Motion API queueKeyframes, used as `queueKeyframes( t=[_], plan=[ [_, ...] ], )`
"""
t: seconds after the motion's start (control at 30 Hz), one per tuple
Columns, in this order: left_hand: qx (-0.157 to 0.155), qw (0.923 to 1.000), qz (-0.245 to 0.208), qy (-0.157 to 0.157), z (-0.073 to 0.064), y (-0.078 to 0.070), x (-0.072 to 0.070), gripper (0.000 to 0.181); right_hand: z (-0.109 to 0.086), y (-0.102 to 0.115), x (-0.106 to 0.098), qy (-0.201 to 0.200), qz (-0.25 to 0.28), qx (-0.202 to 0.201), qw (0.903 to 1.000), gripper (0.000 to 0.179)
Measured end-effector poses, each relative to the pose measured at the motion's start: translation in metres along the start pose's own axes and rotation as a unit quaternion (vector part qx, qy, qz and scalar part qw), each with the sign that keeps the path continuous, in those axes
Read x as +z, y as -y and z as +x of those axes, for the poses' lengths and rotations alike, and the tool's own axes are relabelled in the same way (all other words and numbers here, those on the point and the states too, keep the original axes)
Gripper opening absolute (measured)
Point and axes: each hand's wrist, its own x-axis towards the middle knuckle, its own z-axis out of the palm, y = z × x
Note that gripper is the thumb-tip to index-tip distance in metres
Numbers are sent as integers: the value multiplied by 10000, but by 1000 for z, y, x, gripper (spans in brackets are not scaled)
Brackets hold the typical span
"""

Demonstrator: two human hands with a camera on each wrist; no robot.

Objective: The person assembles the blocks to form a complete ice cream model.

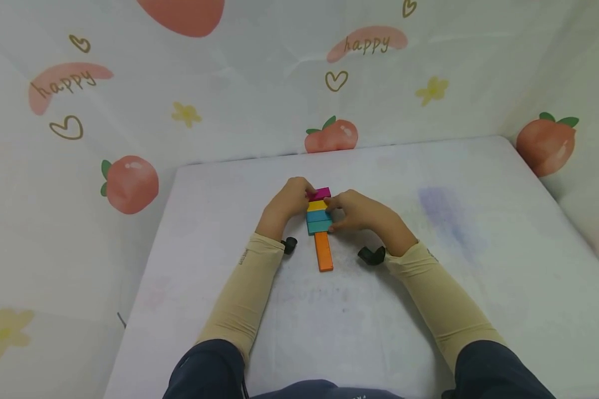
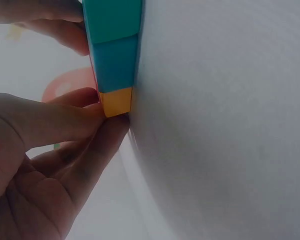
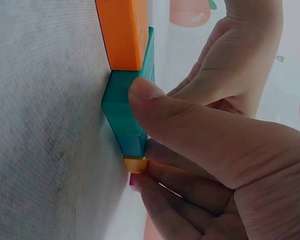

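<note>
Flat coloured blocks lie in a column on the white table. At the far end is a magenta block, then a yellow block, a blue block and a teal block. An orange block stands lengthwise from the teal one, toward the person. My left hand pinches the left end of the magenta block, its fingertips partly hiding it. On the column's right side, my right hand touches the ends, thumb against the teal block and the other fingers by the yellow and magenta ones.
A white table extends around the column, with a faint purple stain on the right. Behind it hangs a pale cloth printed with peaches, hearts and flowers. Dark wrist cameras sit beneath both wrists.
</note>
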Motion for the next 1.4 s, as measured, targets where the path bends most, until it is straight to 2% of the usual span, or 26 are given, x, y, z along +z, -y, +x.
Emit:
queueKeyframes(
  t=[0.3, 0.5, 0.67, 0.9, 1.1, 1.27, 1.4],
  plan=[
    [58, 10000, 12, -54, -6, 4, -3, 36, 0, 1, 0, -36, -182, 47, 9998, 58],
    [-22, 10000, -75, -44, -9, 8, -2, 35, 2, 1, 1, -58, -115, 75, 9999, 57],
    [72, 9999, -124, -35, -11, 10, -2, 28, 4, 1, 2, -90, 2, 75, 9999, 56],
    [150, 9998, -73, -64, -14, 8, -3, 28, 1, -4, 2, -280, 124, -153, 9994, 54],
    [226, 9997, 65, -51, -15, 7, -2, 28, 1, -7, 3, -277, 153, -141, 9994, 57],
    [163, 9999, -50, 14, -16, 8, -4, 28, 1, -8, 3, -306, 128, -301, 9990, 48],
    [-10, 9997, -181, 159, -19, 9, -6, 31, 2, -8, 3, -275, 143, -420, 9986, 45]
  ],
)
